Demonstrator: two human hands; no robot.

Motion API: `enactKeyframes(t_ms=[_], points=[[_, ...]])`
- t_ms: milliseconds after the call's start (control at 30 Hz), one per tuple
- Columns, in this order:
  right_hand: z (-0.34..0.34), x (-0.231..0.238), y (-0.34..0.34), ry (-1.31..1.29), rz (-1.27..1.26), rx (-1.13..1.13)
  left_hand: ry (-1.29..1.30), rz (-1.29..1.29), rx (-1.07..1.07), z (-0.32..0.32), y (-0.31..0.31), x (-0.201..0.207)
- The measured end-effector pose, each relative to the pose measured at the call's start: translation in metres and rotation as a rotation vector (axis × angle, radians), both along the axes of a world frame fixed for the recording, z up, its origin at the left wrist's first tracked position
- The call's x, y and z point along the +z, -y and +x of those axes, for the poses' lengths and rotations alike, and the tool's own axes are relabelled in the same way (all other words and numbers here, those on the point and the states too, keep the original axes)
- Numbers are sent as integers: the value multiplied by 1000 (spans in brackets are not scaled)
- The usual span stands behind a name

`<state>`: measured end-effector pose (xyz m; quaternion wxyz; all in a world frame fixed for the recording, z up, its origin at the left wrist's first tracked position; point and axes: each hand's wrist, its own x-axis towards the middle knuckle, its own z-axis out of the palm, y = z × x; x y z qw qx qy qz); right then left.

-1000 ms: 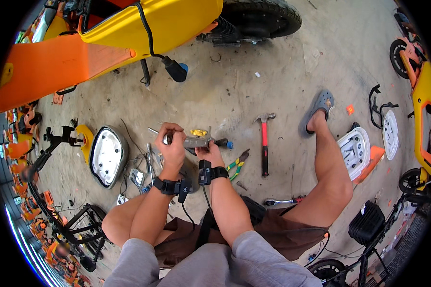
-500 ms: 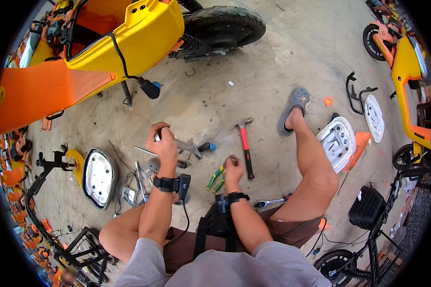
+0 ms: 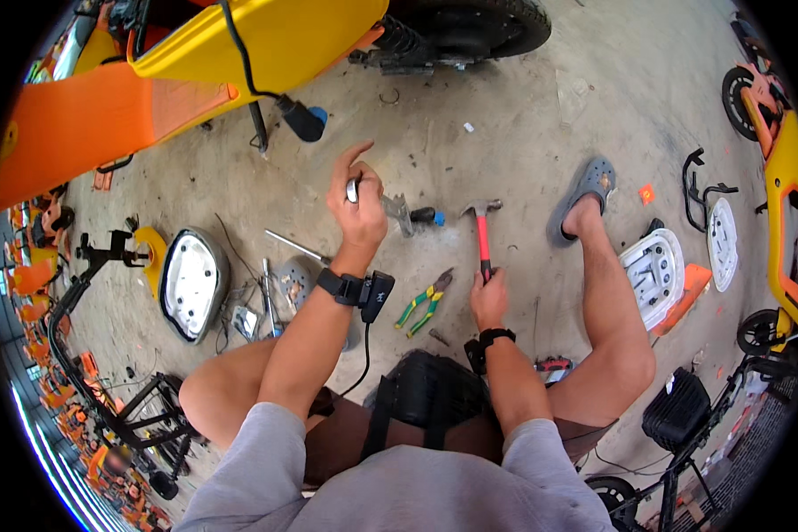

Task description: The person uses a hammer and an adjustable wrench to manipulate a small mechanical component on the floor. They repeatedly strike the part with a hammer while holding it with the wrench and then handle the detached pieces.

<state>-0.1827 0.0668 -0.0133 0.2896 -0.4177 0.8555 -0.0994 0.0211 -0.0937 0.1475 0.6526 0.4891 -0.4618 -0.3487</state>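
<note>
My left hand is closed round a grey metal tube, its round end showing between the fingers, with the index finger stretched out. A flat plate crosses the tube's far end. My right hand grips the red and black handle of a claw hammer, whose head points away from me near the floor. Between my arms lie pliers with green and yellow handles, and a small dark metal piece. Just past the plate is a blue and black tool handle.
A yellow and orange scooter stands ahead at the left. White seat undersides lie left and right. A metal rod lies beside my left forearm, and a ratchet wrench by my right knee.
My right hand has moved from beside the pliers to the right and taken hold of the hammer's handle. My left hand keeps the tube, its index finger now extended. The whole view has shifted.
</note>
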Motion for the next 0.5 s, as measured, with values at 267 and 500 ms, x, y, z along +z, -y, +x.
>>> enactKeyframes(t_ms=[267, 500], points=[[29, 81, 51, 515, -310, -25, 155, -110, 44, 4, -18, -25], [55, 7, 2, 500, -267, 75, 280, -243, 37, -5, -15, -16]])
